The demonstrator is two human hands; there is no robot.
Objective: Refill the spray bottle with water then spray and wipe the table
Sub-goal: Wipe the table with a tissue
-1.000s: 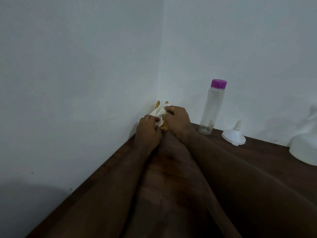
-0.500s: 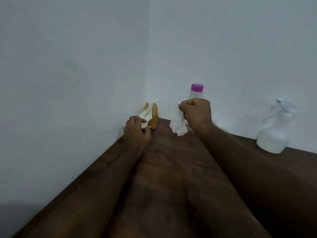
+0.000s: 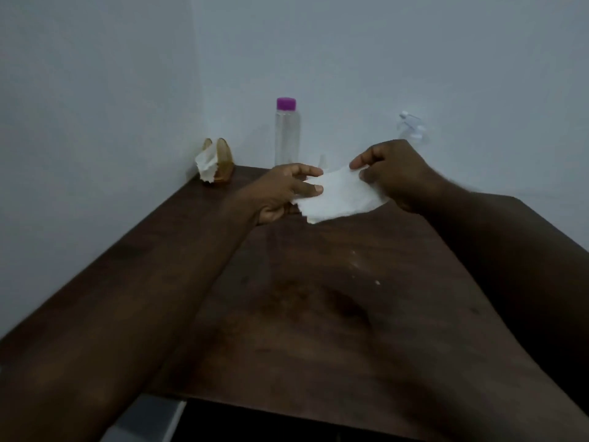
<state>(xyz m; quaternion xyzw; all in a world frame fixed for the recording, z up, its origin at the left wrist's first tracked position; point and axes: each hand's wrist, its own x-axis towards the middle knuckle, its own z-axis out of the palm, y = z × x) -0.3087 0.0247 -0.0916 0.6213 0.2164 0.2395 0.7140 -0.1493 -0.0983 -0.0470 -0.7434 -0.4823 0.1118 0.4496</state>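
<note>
Tbl (image 3: 318,330), dark wood, fills the lower frame. Its L edge runs along the L wall (image 3: 95,122) from 8 o'clock up to the corner at 11. The back edge meets the back wall (image 3: 414,59) at 12. The near edge is at 6, over a dark gap, and the R edge is hidden by the R forearm. The open top lies mid-tbl btw both forearms, w/ only a few pale specks (image 3: 360,266) there.

L hand (image 3: 280,193) is at 12 o'clock of tbl centre, thumb and fingers closed in a narrow pinch on the L edge of the tissue (image 3: 341,196). R hand (image 3: 395,173) is at 1 o'clock, thumb and forefinger pinching the tissue's top R corner. The tissue is white, spread flat btw both hands; can't tell if its low corner touches the tbl.

Clear bottle (image 3: 287,135) is at 12, upright by the back wall w/ purple cap on, behind the L fingertips and apart from them. Spray bottle (image 3: 412,126) is at 1 by the back wall; only its head shows above the R hand, blurry. Napkin holder (image 3: 224,164) sits in the corner at 11 w/ napkins (image 3: 205,167) hanging out of it.
</note>
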